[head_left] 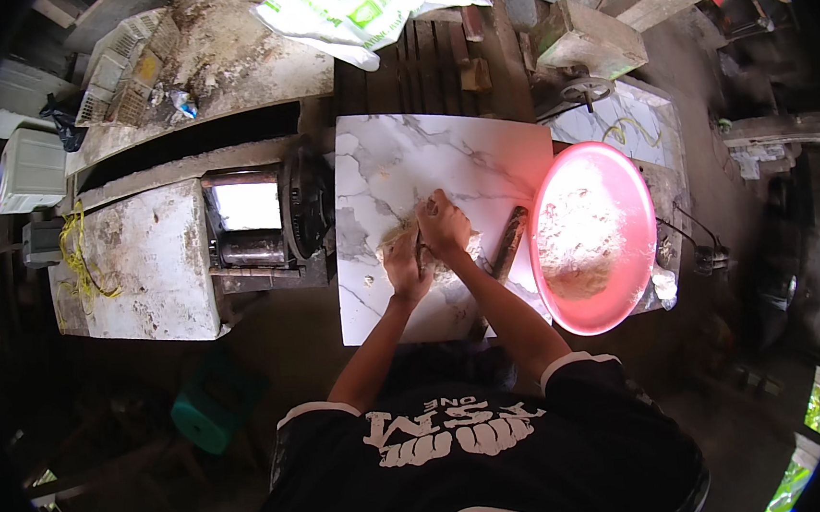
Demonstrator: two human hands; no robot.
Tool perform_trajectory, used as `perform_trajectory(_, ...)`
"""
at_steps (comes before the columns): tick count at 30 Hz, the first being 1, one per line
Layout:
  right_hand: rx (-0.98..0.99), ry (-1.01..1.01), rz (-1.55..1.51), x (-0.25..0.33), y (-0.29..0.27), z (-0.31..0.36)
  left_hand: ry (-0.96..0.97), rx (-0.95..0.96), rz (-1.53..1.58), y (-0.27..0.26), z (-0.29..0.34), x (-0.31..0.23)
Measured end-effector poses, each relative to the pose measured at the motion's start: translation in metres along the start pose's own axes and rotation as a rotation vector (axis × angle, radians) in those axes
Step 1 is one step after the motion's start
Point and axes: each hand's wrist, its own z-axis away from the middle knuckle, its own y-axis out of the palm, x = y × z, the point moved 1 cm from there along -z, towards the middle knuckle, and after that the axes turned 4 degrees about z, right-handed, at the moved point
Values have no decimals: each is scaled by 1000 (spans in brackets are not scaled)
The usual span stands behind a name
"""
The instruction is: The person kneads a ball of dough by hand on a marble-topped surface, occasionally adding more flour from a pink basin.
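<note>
While I watch from far away, my 2 hands are close together near the middle of the frame, at some pale, crumbly dough (pixel 443 273) on the white table (pixel 488 144). My left hand (pixel 406 261) is low on the left, and my right hand (pixel 443 226) is a bit higher. I cannot tell if the fingers are wide, narrow or holding dough. A brown stick (pixel 510 240) is just beside a big pink tub (pixel 647 237) of white powder (pixel 577 233), right of the middle.
</note>
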Motion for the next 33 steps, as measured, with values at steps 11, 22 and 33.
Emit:
perform_trajectory(11,190,-315,-363,-21,16,-64,-147,260,97,5,-59,33)
perform_trajectory(22,-265,-485,-299,-49,2,16,-375,56,-242,33,-70,11)
perform_trajectory(33,143,-255,-338,-21,-2,31,-420,190,-387,0,-62,25)
